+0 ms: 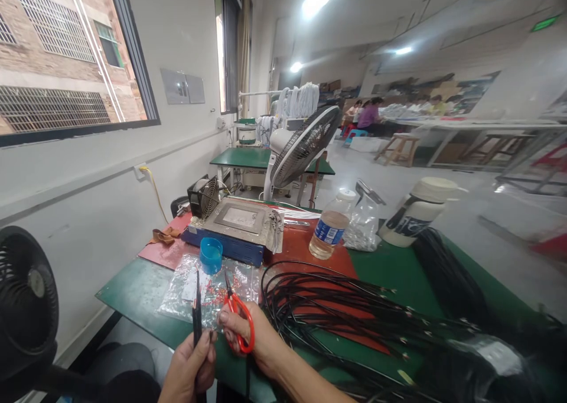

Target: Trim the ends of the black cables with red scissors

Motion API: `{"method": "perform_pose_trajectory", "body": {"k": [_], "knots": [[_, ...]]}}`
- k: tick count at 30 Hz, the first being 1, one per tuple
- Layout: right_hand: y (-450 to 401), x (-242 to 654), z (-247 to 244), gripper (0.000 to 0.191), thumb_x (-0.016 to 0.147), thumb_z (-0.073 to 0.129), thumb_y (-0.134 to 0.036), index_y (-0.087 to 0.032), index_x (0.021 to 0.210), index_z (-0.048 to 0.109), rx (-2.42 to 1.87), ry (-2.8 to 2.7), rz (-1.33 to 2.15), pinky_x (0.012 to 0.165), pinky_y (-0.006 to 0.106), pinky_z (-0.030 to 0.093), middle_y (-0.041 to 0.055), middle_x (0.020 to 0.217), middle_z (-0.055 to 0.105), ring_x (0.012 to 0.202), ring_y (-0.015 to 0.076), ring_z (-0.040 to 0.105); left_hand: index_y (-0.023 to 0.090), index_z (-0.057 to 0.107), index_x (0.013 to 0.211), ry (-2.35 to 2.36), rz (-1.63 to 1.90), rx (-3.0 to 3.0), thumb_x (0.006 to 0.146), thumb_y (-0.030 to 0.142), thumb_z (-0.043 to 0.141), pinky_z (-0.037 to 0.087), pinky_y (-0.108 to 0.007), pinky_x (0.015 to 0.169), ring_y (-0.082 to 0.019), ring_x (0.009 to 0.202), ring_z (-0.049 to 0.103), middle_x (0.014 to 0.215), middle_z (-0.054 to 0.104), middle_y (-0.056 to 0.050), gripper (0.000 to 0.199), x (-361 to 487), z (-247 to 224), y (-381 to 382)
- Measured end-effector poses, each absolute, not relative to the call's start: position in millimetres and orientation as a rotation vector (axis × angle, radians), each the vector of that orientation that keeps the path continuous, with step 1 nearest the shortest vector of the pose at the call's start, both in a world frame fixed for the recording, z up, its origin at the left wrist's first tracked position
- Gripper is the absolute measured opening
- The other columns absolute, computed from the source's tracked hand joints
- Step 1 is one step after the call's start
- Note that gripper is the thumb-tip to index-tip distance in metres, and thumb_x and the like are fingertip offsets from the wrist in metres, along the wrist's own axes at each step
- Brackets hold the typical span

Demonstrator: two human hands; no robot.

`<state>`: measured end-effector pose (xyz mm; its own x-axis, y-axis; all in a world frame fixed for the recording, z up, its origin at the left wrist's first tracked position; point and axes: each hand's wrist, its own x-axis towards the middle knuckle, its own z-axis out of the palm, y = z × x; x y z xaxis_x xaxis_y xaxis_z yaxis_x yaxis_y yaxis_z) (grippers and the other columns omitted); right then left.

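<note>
1. The black cable (196, 320) was in front of the person, in the left hand (188, 361), and its free end pointed upward, away from the body.
2. The scissors (234, 302) were to the right of this cable, near it but apart; their blades pointed also upward, leaning a little to the left. The two long axes were therefore almost parallel, not crossing.
3. The left hand was nearest to the cable: its thumb and fingers were closed around it, below the free end.
4. The right hand (259, 333) was bent around the orange handles of the scissors. The blades looked close together, but I could not tell if they met fully.
5. Behind both hands, a clear plastic bag (175, 293) with small red pieces was lying on the green table (128, 288).
</note>
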<state>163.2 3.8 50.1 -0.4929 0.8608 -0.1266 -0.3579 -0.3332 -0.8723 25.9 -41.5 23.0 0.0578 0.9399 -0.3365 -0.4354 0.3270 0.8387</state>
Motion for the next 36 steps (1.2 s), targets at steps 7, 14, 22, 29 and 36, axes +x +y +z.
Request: {"method": "perform_pose_trajectory", "body": {"k": [7, 14, 22, 29, 36], "knots": [[1, 160, 53, 0.051, 0.055, 0.075, -0.058, -0.012, 0.068, 0.055, -0.888, -1.08, 1.905, 0.032, 0.016, 0.024, -0.0055, 0.045, 0.047, 0.034, 0.0041, 0.038, 0.016, 0.055, 0.053, 1.126, 1.226, 0.614, 0.056, 0.059, 0.072, 0.009, -0.017, 0.035, 0.0, 0.031, 0.017, 0.032, 0.029, 0.012, 0.047, 31, 24, -44], [3, 161, 50, 0.051, 0.055, 0.073, -0.059, -0.013, 0.068, 0.054, -0.981, -1.151, 1.847, 0.035, 0.017, 0.025, -0.0063, 0.046, 0.047, 0.035, 0.0036, 0.037, 0.014, 0.056, 0.053, 1.246, 1.288, 0.667, 0.055, 0.062, 0.071, 0.012, -0.016, 0.036, 0.0, 0.032, 0.02, 0.034, 0.029, 0.012, 0.05, 36, 29, -46], [3, 161, 50, 0.047, 0.056, 0.074, -0.055, -0.012, 0.069, 0.059, -0.967, -1.224, 1.791, 0.037, 0.017, 0.027, -0.0065, 0.046, 0.047, 0.037, 0.0038, 0.038, 0.015, 0.056, 0.054, 1.187, 1.299, 0.617, 0.054, 0.06, 0.072, 0.012, -0.016, 0.036, 0.0, 0.032, 0.019, 0.034, 0.029, 0.012, 0.048, 34, 29, -43], [3, 162, 52, 0.048, 0.057, 0.074, -0.054, -0.011, 0.071, 0.058, -0.94, -1.107, 1.895, 0.034, 0.016, 0.026, -0.0059, 0.047, 0.048, 0.035, 0.0036, 0.038, 0.014, 0.056, 0.052, 1.173, 1.31, 0.616, 0.054, 0.059, 0.073, 0.011, -0.016, 0.036, 0.0, 0.031, 0.02, 0.034, 0.03, 0.012, 0.048, 35, 28, -43], [3, 162, 54, 0.049, 0.056, 0.075, -0.054, -0.011, 0.071, 0.057, -0.912, -1.08, 1.904, 0.031, 0.016, 0.024, -0.0061, 0.046, 0.048, 0.033, 0.0034, 0.037, 0.014, 0.057, 0.054, 1.168, 1.333, 0.657, 0.057, 0.055, 0.074, 0.012, -0.016, 0.036, 0.0, 0.032, 0.023, 0.037, 0.033, 0.011, 0.044, 35, 33, -45]]}}
